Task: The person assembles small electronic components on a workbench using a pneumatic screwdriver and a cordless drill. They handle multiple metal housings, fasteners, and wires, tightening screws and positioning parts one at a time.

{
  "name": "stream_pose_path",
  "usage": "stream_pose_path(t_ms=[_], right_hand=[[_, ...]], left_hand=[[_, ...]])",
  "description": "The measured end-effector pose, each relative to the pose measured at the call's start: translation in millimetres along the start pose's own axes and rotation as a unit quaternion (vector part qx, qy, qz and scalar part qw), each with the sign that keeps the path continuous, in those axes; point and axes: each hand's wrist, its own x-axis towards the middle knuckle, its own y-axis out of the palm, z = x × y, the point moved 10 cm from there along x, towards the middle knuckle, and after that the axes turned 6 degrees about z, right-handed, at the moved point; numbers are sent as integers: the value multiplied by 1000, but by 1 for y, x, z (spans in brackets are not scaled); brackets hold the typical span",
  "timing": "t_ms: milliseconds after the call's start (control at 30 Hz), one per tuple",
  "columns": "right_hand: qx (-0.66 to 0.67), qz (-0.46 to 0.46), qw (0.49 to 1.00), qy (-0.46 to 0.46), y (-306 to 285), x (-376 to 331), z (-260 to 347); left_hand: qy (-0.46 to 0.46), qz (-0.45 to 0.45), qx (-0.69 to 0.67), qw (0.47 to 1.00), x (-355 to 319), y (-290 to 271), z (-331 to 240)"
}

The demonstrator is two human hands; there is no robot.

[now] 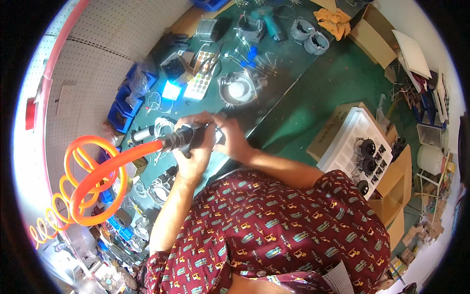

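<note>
The left hand (197,156) grips one dark tool (184,139) on one orange hose (120,159), nearside of one round housing (238,89); what the right hand (235,140) holds, I cannot tell.

From where I sit at the far end of the link, I can read no word, number or sign for certain. On the side of the open cardboard box (325,133) at the right I see faint dark printing, too small and slanted for me to make out. The maroon shirt (281,210) carries a repeated print of little figures and script-like squiggles that I cannot resolve into letters. The white sheet (197,87) on the bench shows rows of round coloured marks, and I find no legible text among them. The red patch (30,113) on the left wall is too blurred for me.
</note>
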Motion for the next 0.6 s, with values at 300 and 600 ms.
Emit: stream_pose_path(t_ms=[300, 600], right_hand=[[13, -50, 998, -33, -13, 6, -9], [-6, -43, 999, -21, -19, 12, -31]], left_hand=[[-12, 10, 25, 1000, 13, 4, 15], [-21, 56, -17, 998, 32, 26, 7]])
